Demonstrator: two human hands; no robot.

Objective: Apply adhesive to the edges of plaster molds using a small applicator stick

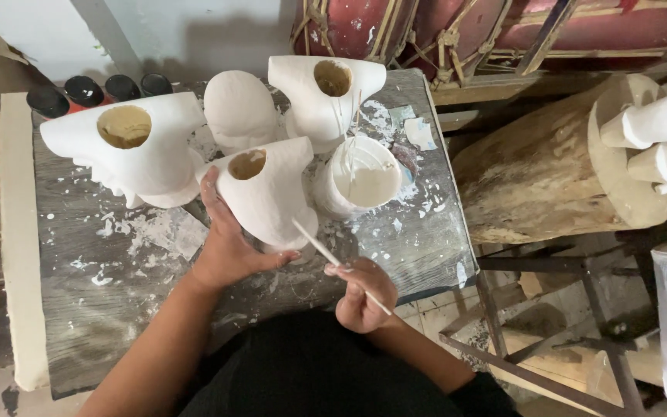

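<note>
Head view: left hand [225,251] wraps, fingers clamped, around a white hollow plaster cast with a round opening on top [264,189], standing at the middle of the paint-spattered grey wooden worktable [102,309]. Right hand [360,293] has fingers pinched together on a thin white brush stick [326,251], tip touching the cast's lower edge. White pot of white liquid [364,181] just beside, to the right.

I see open room on the lower left of the surface [110,309], bare but for white flecks. Across the upper middle, white hollow casts [137,143] and a white cup [360,181] crowd together, blocking passage. Black-capped bottles [86,93] close the upper left; a log [550,170] stands right.
</note>
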